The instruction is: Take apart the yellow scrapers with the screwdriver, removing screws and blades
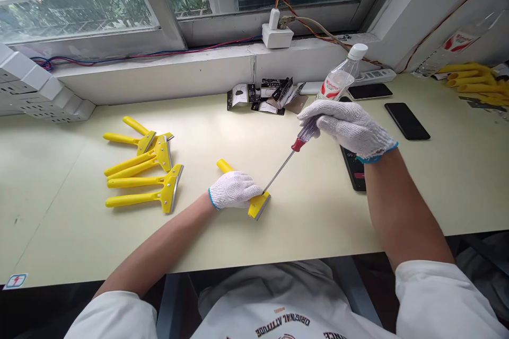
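Observation:
My left hand (235, 189), in a white knit glove, presses a yellow scraper (258, 205) onto the pale table, its fingers wrapped over the middle. The scraper's handle end sticks out behind the hand, and its metal edge faces the lower right. Gripped in my gloved right hand (345, 124) is a screwdriver (298, 144) with a clear and red handle. Its shaft slants down to the left, and the tip meets the scraper's head beside my left fingers. Several more yellow scrapers (137, 198) lie in a group at the left.
Black phones (407, 121) and a water bottle (338, 79) are at the right, one phone partly under my right wrist. Black and white cards (274, 96) lie near the sill. White boxes (40, 90) stand back left; yellow parts (477, 82) lie far right.

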`<state>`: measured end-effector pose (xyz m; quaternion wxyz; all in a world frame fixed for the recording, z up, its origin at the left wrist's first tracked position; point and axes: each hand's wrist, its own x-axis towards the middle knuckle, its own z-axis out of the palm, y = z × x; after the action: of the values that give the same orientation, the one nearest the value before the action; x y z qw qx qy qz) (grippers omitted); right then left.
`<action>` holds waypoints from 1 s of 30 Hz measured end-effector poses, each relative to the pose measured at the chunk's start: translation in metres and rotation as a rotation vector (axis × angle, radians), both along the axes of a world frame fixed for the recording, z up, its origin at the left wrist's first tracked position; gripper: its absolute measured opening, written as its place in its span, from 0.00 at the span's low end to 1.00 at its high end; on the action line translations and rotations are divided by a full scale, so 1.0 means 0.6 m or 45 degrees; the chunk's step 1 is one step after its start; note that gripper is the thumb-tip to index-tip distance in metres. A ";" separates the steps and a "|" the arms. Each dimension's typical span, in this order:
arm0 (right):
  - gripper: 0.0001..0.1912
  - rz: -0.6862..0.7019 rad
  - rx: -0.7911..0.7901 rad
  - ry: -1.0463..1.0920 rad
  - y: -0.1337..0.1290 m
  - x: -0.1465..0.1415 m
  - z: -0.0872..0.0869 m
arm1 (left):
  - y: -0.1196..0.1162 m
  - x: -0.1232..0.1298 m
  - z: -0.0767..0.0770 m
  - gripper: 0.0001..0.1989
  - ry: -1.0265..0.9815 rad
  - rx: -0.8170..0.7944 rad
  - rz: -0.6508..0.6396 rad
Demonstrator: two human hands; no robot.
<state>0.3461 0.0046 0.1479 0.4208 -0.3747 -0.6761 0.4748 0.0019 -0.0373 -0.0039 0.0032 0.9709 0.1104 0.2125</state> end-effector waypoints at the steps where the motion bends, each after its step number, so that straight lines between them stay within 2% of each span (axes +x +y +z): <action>1: 0.19 0.061 0.010 -0.081 0.003 -0.001 0.014 | 0.000 0.000 0.000 0.05 -0.008 0.008 -0.004; 3: 0.14 0.127 0.069 -0.225 0.008 -0.009 0.037 | -0.001 0.001 0.001 0.05 -0.004 0.013 -0.003; 5: 0.07 0.089 0.137 -0.344 0.011 -0.020 0.051 | -0.001 0.001 0.001 0.05 0.015 0.009 -0.001; 8: 0.11 0.014 0.158 -0.425 0.011 -0.034 0.060 | -0.002 0.000 0.001 0.05 0.030 -0.001 0.000; 11: 0.06 0.151 0.043 -0.364 0.012 -0.029 0.061 | -0.001 0.000 0.001 0.04 0.048 -0.008 0.015; 13: 0.11 0.262 -0.027 -0.345 0.013 -0.017 0.059 | -0.001 0.000 0.001 0.04 0.041 -0.008 0.016; 15: 0.09 0.312 -0.025 -0.408 0.015 -0.005 0.056 | 0.000 0.001 0.002 0.06 0.018 -0.010 0.006; 18: 0.05 0.228 0.028 -0.544 0.016 -0.001 0.054 | -0.001 0.001 0.002 0.06 0.003 -0.024 0.005; 21: 0.06 0.110 0.078 -0.547 0.011 -0.010 0.060 | -0.002 0.000 0.000 0.06 0.023 -0.042 0.012; 23: 0.04 0.153 0.040 -0.461 0.008 -0.014 0.065 | -0.002 0.000 -0.001 0.05 0.035 -0.055 0.014; 26: 0.08 0.240 -0.099 -0.343 0.008 -0.013 0.065 | 0.000 0.000 -0.002 0.06 0.023 -0.061 0.007; 28: 0.08 0.194 -0.101 -0.399 0.012 -0.013 0.058 | 0.000 0.000 -0.001 0.06 0.008 -0.052 -0.007; 30: 0.06 0.094 0.016 -0.511 0.015 -0.015 0.050 | 0.001 -0.001 0.000 0.07 0.001 -0.043 -0.017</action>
<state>0.3374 0.0137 0.1782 0.2621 -0.4341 -0.7626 0.4016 0.0014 -0.0370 -0.0039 0.0211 0.9715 0.1076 0.2101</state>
